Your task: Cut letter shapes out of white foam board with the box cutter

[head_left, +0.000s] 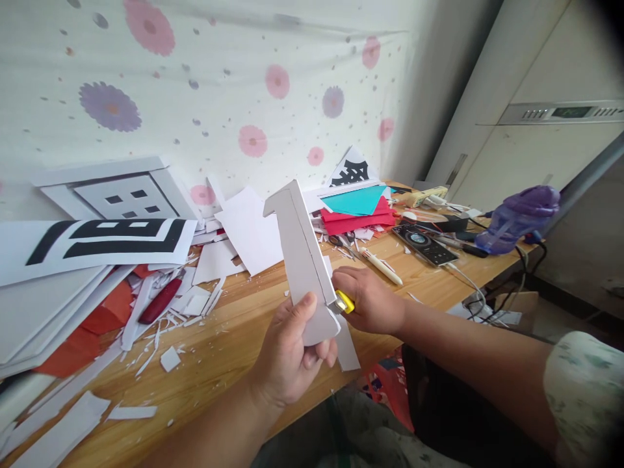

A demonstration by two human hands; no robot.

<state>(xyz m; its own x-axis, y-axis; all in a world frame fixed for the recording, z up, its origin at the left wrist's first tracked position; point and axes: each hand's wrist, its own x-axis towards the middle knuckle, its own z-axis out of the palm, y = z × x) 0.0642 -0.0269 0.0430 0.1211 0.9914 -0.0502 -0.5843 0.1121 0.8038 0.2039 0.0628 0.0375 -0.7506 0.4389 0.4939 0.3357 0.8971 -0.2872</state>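
Note:
A white foam board piece (303, 260), cut with a hooked top and marked with a dark line along its length, is held upright above the table. My left hand (292, 348) grips its lower end, thumb on the near face and fingers behind. At the right edge of the board, my right hand (365, 299) is closed around a yellow utility knife (345, 301). The knife's metal tip meets the board's lower right edge near the drawn line. A white strip (347, 348) lies on the table below the hands.
White scraps surround a red-handled tool (160, 301) at left, beside stacked boards and a black-printed sheet (112, 240). Behind are red sheets (358, 218) and scissors (344, 245). A pen (381, 266), cabled phone (424, 244) and purple bottle (519, 218) stand to the right.

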